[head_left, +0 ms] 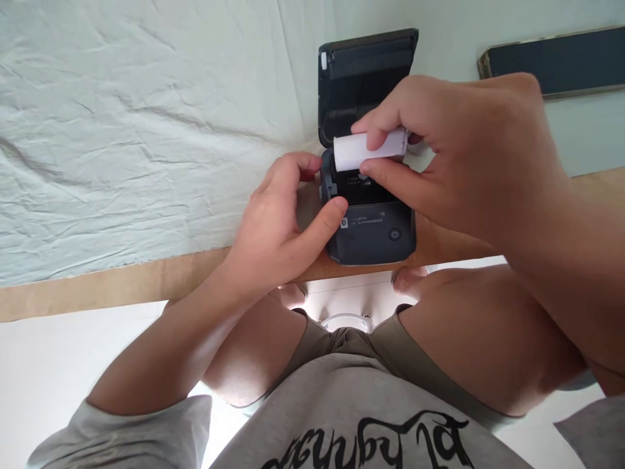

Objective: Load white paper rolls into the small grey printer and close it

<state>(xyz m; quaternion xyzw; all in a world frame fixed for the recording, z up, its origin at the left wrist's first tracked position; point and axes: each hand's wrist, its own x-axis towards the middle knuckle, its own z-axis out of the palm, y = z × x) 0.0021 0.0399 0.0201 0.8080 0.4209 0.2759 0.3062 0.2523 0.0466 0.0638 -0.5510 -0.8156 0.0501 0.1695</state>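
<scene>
Right hand (pixel 469 146): grip pinching white roll (pixel 350 153), mid-frame above open bay (pixel 378 193) of dark device (pixel 368 241) | left hand (pixel 278 221): grip spread along device's left edge, likely steadying | lid (pixel 364 75) upright, seemingly exposing bay

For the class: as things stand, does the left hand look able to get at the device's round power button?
Probably yes. The left hand has its thumb at the left of the dark device, and the round power button lies uncovered; the right hand, holding the white roll, leaves it clear.
</scene>
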